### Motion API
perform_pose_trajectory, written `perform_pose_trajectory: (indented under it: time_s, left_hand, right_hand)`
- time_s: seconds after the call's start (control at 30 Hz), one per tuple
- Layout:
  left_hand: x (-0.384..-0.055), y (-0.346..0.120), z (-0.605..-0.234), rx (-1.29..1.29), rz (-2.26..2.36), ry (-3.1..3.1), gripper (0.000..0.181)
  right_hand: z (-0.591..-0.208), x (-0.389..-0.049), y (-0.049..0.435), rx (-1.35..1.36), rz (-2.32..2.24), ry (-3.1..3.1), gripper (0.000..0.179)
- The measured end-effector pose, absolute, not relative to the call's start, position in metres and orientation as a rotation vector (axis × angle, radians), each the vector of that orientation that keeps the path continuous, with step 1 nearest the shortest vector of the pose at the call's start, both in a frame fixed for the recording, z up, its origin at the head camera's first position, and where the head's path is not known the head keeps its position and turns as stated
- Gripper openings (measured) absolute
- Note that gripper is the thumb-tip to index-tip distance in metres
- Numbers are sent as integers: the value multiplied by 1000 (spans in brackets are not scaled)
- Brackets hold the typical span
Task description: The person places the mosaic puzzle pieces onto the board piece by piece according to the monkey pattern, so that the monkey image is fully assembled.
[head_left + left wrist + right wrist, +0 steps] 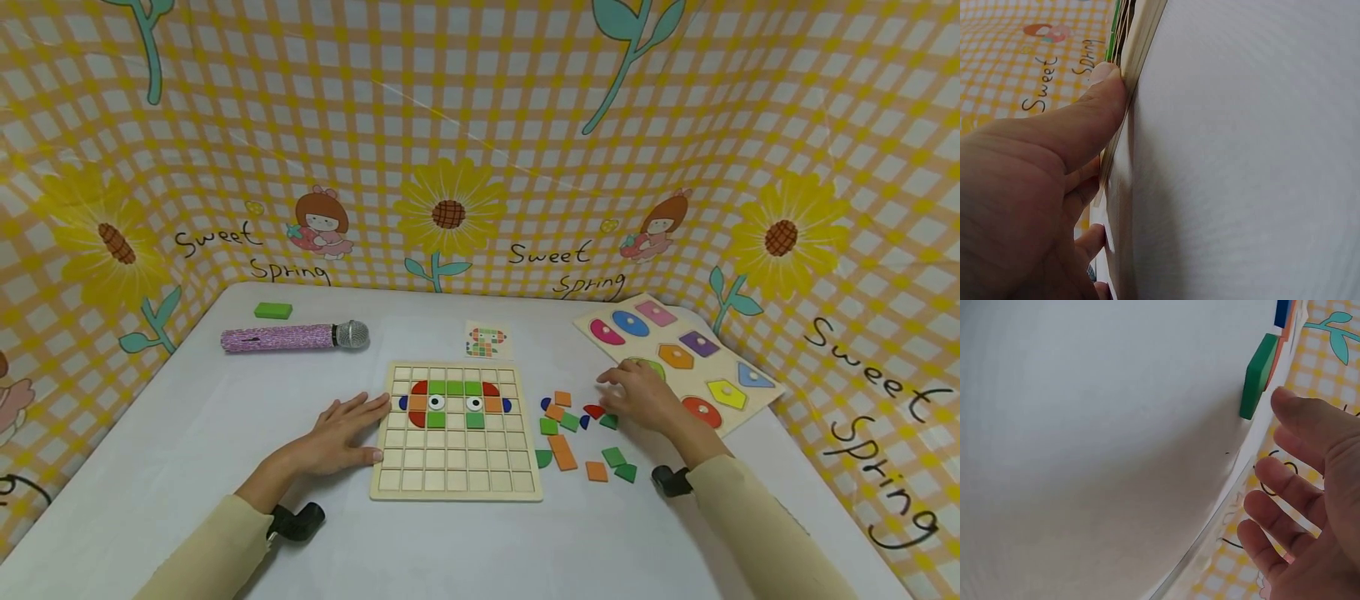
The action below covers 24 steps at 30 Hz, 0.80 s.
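The corner where I stand is dressed with a yellow checked cloth, and in front of it is a white table. In the middle lies the wooden grid board, where coloured tiles make a kind of face with two eye tiles. The left hand rests its fingertips and thumb against the board's left edge, fingers extended, without gripping anything. The right hand is half open and empty, its fingers loosely bent, above the loose tiles to the right of the board; its thumb is near a dark green tile, but apart from it. Behind this hand lies the knobbed shape puzzle, and beyond the grid board a small pattern card.

In my judgement, if the left hand pushes harder, the board could slide and its tiles shift. The loose tiles lie crowded, so careless right fingers might scatter neighbours, or knock a puzzle knob.
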<state>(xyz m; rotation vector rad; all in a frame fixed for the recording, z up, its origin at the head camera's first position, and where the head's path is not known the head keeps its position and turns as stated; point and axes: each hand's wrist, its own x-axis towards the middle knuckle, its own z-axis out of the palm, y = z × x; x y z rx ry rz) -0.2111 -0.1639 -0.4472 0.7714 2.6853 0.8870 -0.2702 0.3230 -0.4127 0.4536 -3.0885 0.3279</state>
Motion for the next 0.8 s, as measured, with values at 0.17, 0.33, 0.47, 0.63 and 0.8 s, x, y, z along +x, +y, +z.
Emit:
perform_pose_trajectory:
  time_s: [0.17,0.33,0.47,0.63,0.8]
  left_hand:
    - [-211,-163,-447,777,880,2688,73]
    - [-211,-164,-445,788,873,2692,73]
    - [-211,-164,-446,800,869,2698,73]
    - [-211,-165,-447,796,871,2695,73]
    - [-210,-163,-445,780,864,2693,73]
  right_hand:
    - [-413,-269,326,505,304,-3088,36]
    - [-414,-263,327,555,345,-3091,34]
    - [-416,-261,323,591,359,-3110,34]
    - [-419,-259,318,692,365,-3115,31]
    - [-420,-257,315,777,338,-3092,26]
